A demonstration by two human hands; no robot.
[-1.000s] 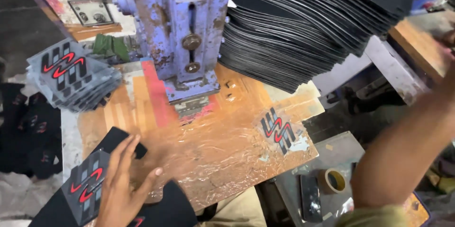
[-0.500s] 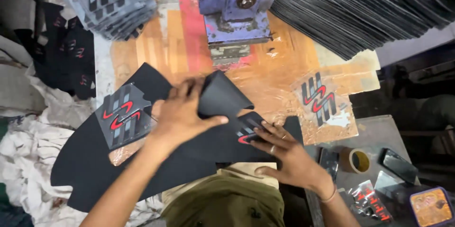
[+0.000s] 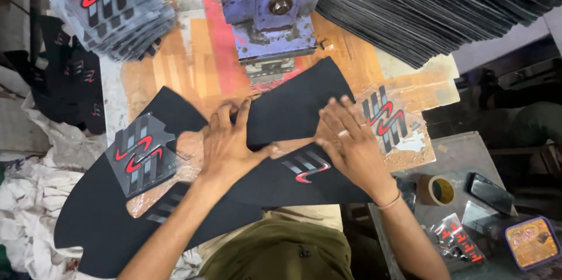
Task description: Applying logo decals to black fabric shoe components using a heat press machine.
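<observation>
Lying across the wooden bench [image 3: 175,57], long axis running from lower left to upper right, narrow end toward the blue press [image 3: 272,16]: black fabric piece [image 3: 281,116]. Pressing flat on it, fingers spread, nothing gripped: left hand [image 3: 231,142], then right hand [image 3: 351,139]. Just right, striped red-and-grey patch [image 3: 383,119], tape roll [image 3: 439,189]

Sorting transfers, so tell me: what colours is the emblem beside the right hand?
Grey bars crossed by a red wave, on the emblem, clearest in the head view.

Both hands [image 3: 231,145] [image 3: 351,139] (flat, fingers spread) on black fabric piece [image 3: 287,110]
</observation>
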